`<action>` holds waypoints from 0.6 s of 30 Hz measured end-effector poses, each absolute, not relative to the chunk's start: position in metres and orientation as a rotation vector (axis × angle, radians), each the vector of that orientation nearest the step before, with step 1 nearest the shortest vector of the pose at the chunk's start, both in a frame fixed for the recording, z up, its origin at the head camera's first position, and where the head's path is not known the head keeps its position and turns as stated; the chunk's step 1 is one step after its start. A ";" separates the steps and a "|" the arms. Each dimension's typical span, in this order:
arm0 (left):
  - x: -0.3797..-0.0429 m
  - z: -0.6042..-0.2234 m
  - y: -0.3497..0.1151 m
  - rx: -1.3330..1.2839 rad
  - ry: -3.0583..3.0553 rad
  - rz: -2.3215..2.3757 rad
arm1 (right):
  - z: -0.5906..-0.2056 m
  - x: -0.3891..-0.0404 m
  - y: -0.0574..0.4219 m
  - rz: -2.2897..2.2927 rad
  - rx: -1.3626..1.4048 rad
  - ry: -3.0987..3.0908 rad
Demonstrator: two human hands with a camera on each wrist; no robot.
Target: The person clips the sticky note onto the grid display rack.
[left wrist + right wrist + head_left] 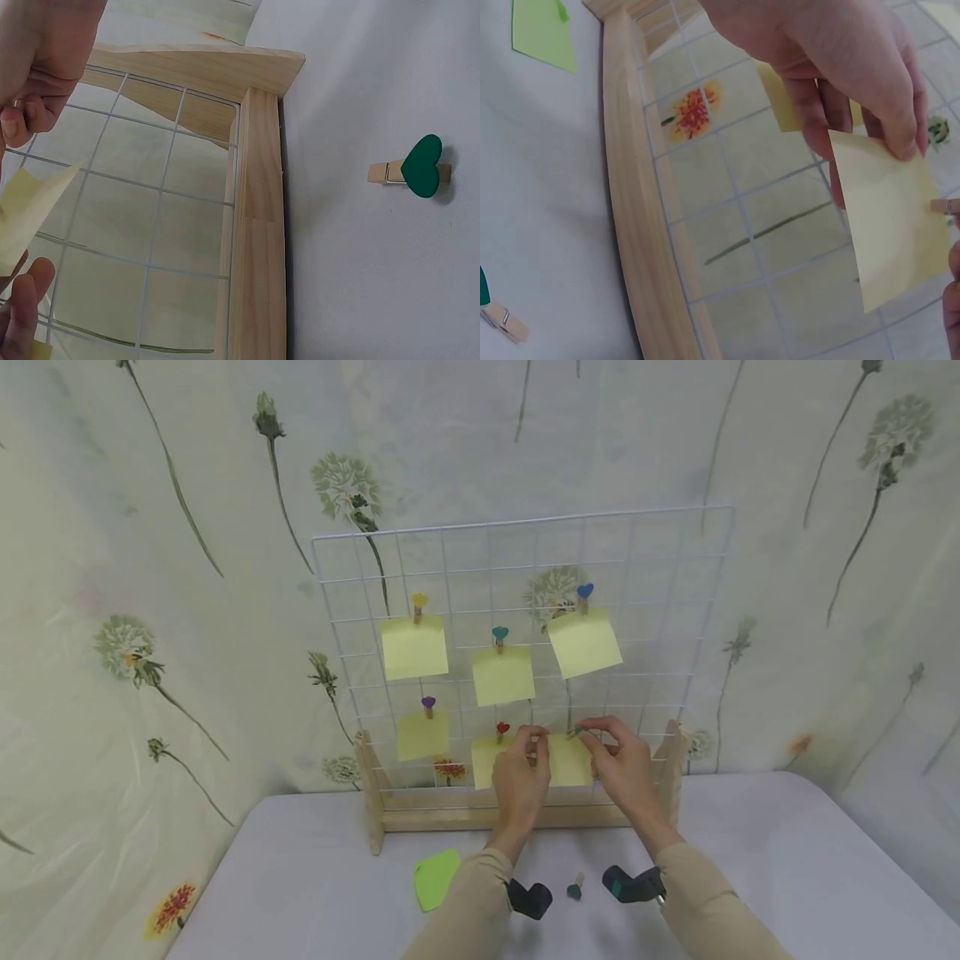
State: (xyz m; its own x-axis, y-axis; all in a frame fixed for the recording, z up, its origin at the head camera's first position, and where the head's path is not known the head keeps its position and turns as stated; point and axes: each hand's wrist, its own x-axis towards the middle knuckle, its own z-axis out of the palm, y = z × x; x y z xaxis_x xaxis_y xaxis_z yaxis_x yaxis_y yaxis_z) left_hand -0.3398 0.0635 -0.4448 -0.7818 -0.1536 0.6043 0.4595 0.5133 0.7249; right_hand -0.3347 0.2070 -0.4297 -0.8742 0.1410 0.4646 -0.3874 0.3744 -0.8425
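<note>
My left hand [521,777] pinches the upper left of a pale yellow sticky note [570,764] against the lower part of a white wire grid [630,706]. With thumb and fingers, my right hand [625,768] holds a small wooden clothespin [943,205] at the note's top edge; its green heart [579,729] shows in the head view. In the left wrist view the note [30,210] stands tilted between both hands. Just left of it, a sticky note under a red heart clothespin [502,729] is partly hidden by my left hand.
Several yellow notes [502,677] hang above and left by heart clothespins. A wooden base [442,820] supports the grid. Before it on the white table [315,877] lie green notes [435,878] and another green heart clothespin [421,166]. Dark wrist cameras [628,885] hang under both sleeves.
</note>
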 end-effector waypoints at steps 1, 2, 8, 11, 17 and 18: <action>-0.340 -0.445 0.063 -0.247 -2.133 -1.275 | -0.429 -0.335 0.206 1.489 0.213 -2.179; -0.341 -0.445 0.063 -0.246 -2.135 -1.276 | -0.429 -0.336 0.206 1.455 0.211 -2.187; -0.341 -0.446 0.062 -0.257 -2.137 -1.279 | -0.428 -0.340 0.205 1.346 0.207 -2.223; -0.341 -0.447 0.062 -0.274 -2.130 -1.265 | -0.430 -0.341 0.205 1.381 0.196 -2.221; -0.341 -0.446 0.061 -0.289 -2.122 -1.261 | -0.431 -0.343 0.205 1.370 0.177 -2.231; -0.341 -0.446 0.061 -0.288 -2.127 -1.267 | -0.431 -0.343 0.205 1.365 0.177 -2.231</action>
